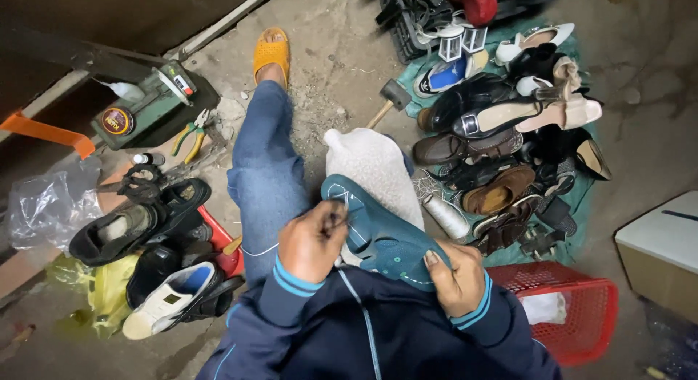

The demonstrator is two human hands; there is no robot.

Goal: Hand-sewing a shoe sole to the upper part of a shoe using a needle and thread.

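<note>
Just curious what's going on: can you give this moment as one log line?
left hand: pinching thin tool at shoe | right hand: holding teal shoe | lap: white cloth | nearby: thread spool

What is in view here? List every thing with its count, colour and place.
teal shoe: one, teal, on the lap, held by both hands
white cloth: one, over the knee
thread spool: one, whitish, right of the knee
hammer: one, on the floor ahead
pile of shoes: many, mixed, on a green mat at right
red basket: one, lower right
pliers: one, yellow-green handles, at left
left hand: holds a thin tool at the sole
right hand: grips the shoe's heel end
</note>
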